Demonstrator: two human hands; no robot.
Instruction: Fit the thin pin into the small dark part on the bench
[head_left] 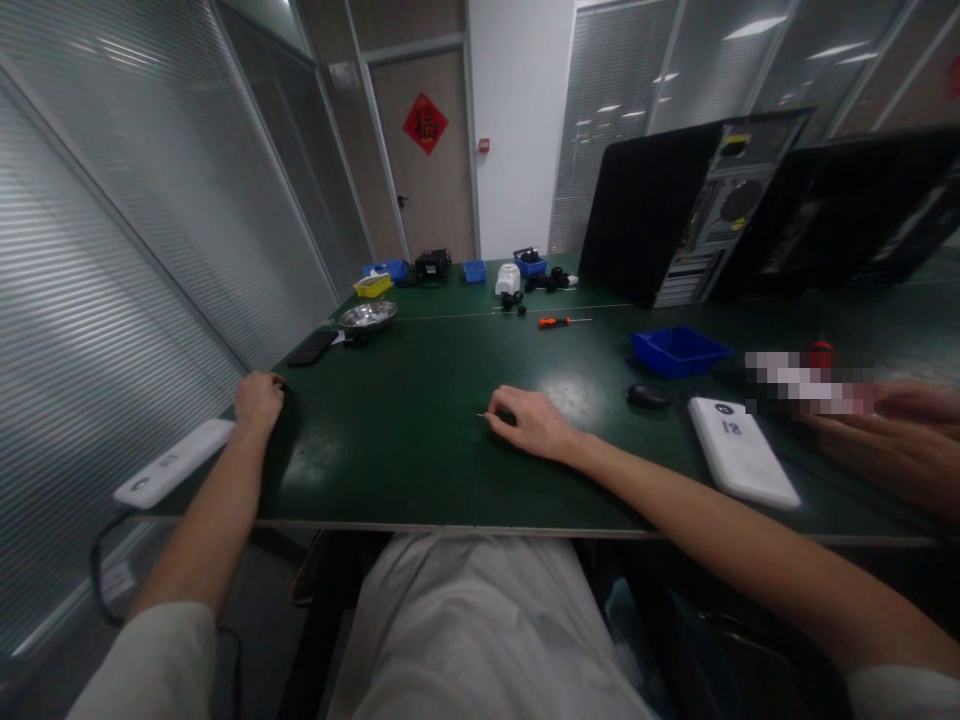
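The person's right hand (529, 420) rests low over the middle of the surface (412, 470), thumb and forefinger drawn together on a thin piece (481, 414) whose pale end pokes out leftward. The pinch is probably that narrow because the piece is so slight; a dark patch inside the grip could be more of it or shadow. The left hand (259, 402) lies curled at the left edge, between a white case (176, 462) and a phone (312, 348); whether its fingers close on anything cannot be told.

Beyond, a metal dish (369, 316) stands near the phone, its raised rim likely suited to keeping small parts together. A screwdriver (556, 322) lies flat ahead, seemingly within reach. To the right, a blue tray (679, 352) sits near a second white case (742, 455), just beside a co-worker's hands (900, 430).
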